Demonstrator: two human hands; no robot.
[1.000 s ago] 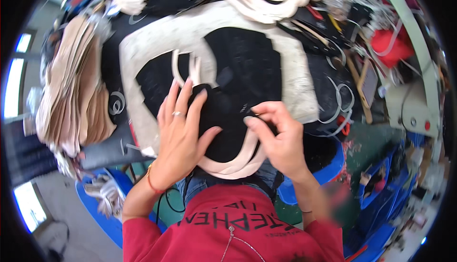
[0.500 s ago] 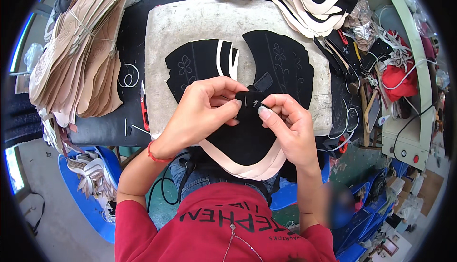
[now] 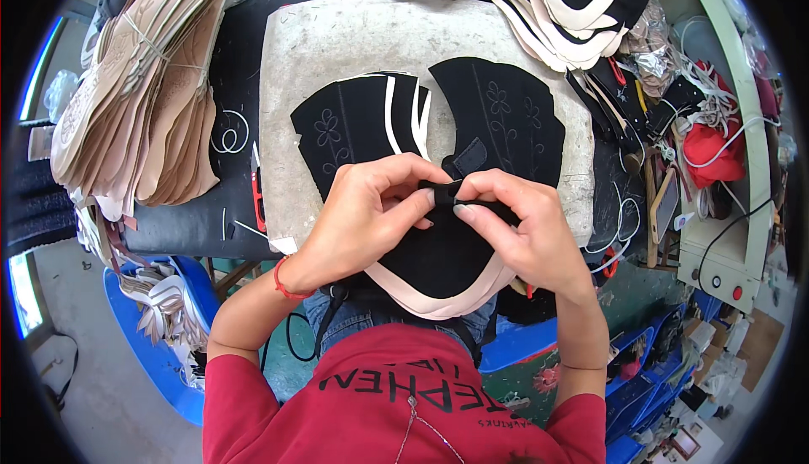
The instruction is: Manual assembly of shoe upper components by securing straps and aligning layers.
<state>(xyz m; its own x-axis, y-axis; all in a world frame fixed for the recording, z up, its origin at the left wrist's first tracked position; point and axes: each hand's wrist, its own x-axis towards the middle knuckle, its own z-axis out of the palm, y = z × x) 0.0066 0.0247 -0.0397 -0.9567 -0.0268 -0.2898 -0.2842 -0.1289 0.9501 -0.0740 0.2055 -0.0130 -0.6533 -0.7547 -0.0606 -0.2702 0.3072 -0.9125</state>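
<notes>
Between my hands is a black suede-like piece (image 3: 434, 253), with pale cream curved layers (image 3: 447, 304) along its lower edge over my lap. My left hand (image 3: 358, 219) pinches its far edge between thumb and fingers. Right beside it, my right hand (image 3: 531, 228) pinches the same edge, which looks folded there. The fingers hide the exact fold. Just beyond lie two black panels with stitched flowers: the left panel (image 3: 350, 118) bears white strips (image 3: 392, 114), and the right panel (image 3: 510, 110) has a small black stitched patch (image 3: 468, 158) at its near-left corner.
The panels rest on a worn pale board (image 3: 329, 38). Tied beige panels (image 3: 147, 101) are stacked at left, near red-handled scissors (image 3: 257, 194). Cream curved pieces (image 3: 565, 13) lie far right. A pale green metal frame (image 3: 733, 169) and a blue bin (image 3: 147, 350) flank the table.
My hands have come closer together on the black piece. Its far edge has turned over, and the pale marks there no longer show. My right elbow has moved outward.
</notes>
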